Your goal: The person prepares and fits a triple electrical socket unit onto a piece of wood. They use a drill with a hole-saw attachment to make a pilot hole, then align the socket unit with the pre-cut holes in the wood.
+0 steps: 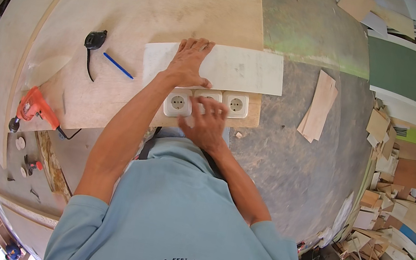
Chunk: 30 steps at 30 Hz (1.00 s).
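A white rectangular board (251,71) lies on the plywood sheet in front of me. My left hand (188,66) rests on it with fingers spread, the thumb near its close edge. Along that edge three white power sockets stand in a row: a left socket (177,103), a middle socket (208,95) and a right socket (237,105). My right hand (205,128) is over the near side of the middle socket and hides part of it. Motion smears its fingers, so I cannot make out whether it touches the socket or holds anything.
Left on the plywood sheet (146,4) are a black tape measure (95,39), a blue pen (118,65) and a red-orange power drill (35,108). Thin wood strips (319,105) lie to the right on the grey surface (278,169). Stacked offcuts (408,169) line the far right.
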Each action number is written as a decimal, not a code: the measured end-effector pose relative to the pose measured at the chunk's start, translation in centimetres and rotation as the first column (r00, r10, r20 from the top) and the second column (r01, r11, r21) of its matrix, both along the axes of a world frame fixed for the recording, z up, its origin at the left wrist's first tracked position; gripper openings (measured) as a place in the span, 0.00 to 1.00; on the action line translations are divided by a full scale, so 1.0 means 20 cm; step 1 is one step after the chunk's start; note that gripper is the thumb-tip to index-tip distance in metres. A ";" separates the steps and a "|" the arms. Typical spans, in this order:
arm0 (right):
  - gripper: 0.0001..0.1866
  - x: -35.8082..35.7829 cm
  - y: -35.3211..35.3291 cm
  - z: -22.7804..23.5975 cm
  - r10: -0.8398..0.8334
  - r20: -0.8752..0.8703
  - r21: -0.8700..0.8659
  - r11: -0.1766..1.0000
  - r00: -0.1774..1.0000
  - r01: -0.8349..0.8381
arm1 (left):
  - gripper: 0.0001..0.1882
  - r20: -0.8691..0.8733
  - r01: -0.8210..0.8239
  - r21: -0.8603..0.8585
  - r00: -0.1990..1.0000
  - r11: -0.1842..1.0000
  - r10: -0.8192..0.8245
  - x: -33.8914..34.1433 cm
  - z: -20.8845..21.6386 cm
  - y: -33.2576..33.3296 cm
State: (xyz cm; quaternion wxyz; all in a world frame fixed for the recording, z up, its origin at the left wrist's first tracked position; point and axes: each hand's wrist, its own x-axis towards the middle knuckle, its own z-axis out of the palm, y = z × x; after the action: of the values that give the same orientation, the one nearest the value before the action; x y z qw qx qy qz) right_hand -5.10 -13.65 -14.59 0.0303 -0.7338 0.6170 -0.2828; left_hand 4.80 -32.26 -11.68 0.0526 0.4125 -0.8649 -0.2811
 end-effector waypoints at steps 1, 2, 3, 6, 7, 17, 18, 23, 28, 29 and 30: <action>0.32 0.02 -0.02 0.01 0.102 -0.037 0.011 0.995 0.994 -0.102 | 0.63 -0.005 -0.002 -0.012 1.000 1.000 0.002 0.01 -0.01 0.00; 0.30 0.04 -0.04 0.03 0.204 -0.073 0.027 0.979 0.976 -0.202 | 0.63 -0.010 -0.004 -0.023 1.000 1.000 0.004 0.01 -0.03 0.00; 0.28 0.05 -0.05 0.04 0.251 -0.073 0.089 0.965 0.965 -0.245 | 0.63 -0.012 -0.004 -0.033 1.000 0.999 0.003 0.01 -0.03 0.00; 0.22 0.06 -0.08 -0.05 0.271 -0.106 0.001 0.962 0.957 -0.273 | 0.63 -0.012 0.000 -0.038 1.000 0.999 -0.001 0.00 -0.03 0.00; 0.21 0.06 -0.07 -0.07 0.240 -0.088 -0.002 0.970 0.967 -0.241 | 0.63 -0.008 0.005 -0.023 1.000 1.000 -0.005 0.00 -0.01 0.00; 0.17 0.01 -0.02 -0.08 0.132 -0.106 -0.016 0.991 0.986 -0.134 | 0.63 -0.012 -0.004 -0.029 1.000 1.000 0.003 0.00 -0.02 0.00; 0.17 0.01 -0.02 -0.08 0.130 -0.110 -0.016 0.991 0.985 -0.133 | 0.63 -0.013 -0.003 -0.025 1.000 1.000 0.003 0.01 -0.02 0.00; 0.20 0.01 -0.02 -0.04 0.084 -0.104 -0.032 0.996 0.991 -0.088 | 0.63 -0.017 -0.006 -0.017 1.000 1.000 0.006 0.01 -0.02 0.00; 0.21 -0.13 0.00 0.04 -0.115 0.029 -0.054 0.992 0.993 0.116 | 0.63 -0.009 -0.011 0.016 1.000 1.000 0.011 0.00 -0.01 0.00; 0.21 -0.17 0.01 0.04 -0.212 0.024 -0.068 0.975 0.977 0.214 | 0.63 -0.007 -0.020 0.030 1.000 0.999 0.020 0.01 -0.02 0.00; 0.21 -0.22 0.03 0.04 -0.315 0.027 -0.088 0.945 0.949 0.316 | 0.63 -0.003 -0.019 0.025 1.000 0.999 0.019 0.00 -0.01 0.00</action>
State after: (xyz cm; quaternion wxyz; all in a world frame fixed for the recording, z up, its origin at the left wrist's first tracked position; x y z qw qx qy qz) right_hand -9.59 -13.03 -13.74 -0.0449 -0.6243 0.7128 -0.3165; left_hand 4.88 -32.17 -11.89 0.0514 0.4210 -0.8572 -0.2922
